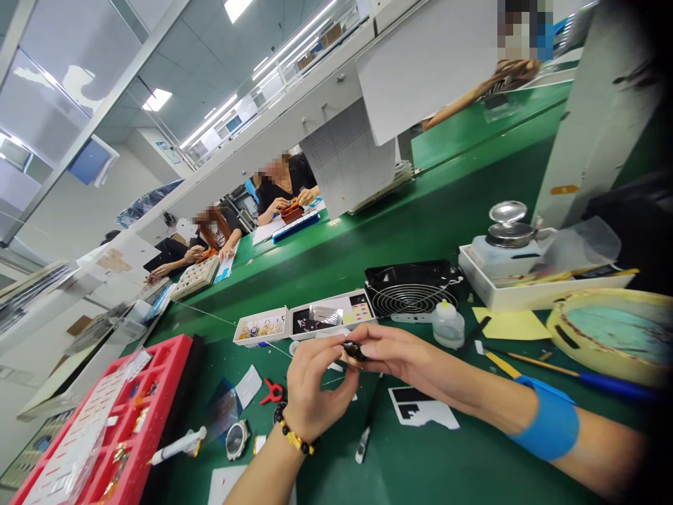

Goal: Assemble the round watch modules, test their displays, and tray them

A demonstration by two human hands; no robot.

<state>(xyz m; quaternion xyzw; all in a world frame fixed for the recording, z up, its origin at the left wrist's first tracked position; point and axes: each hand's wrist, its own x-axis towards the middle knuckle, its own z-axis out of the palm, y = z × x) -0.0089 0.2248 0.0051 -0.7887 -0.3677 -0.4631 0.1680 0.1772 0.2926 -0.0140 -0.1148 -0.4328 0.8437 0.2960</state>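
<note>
Above the green table, both my hands meet at a small dark, shiny part, its kind too small to tell. My left hand, with a beaded bracelet at the wrist, pinches it from the left. From the other side, the fingers of my right hand close on it; a blue band circles that forearm. Below the hands lie tweezers or a similar slim metal tool and a white sheet with black stickers. A round watch case and a red clamp rest left of my left hand.
A red compartment tray stands at left, near a syringe. Behind my hands are parts boxes, a fan and a plastic bottle. At right are a white tray and a yellow-rimmed round dish. Other people work across the table.
</note>
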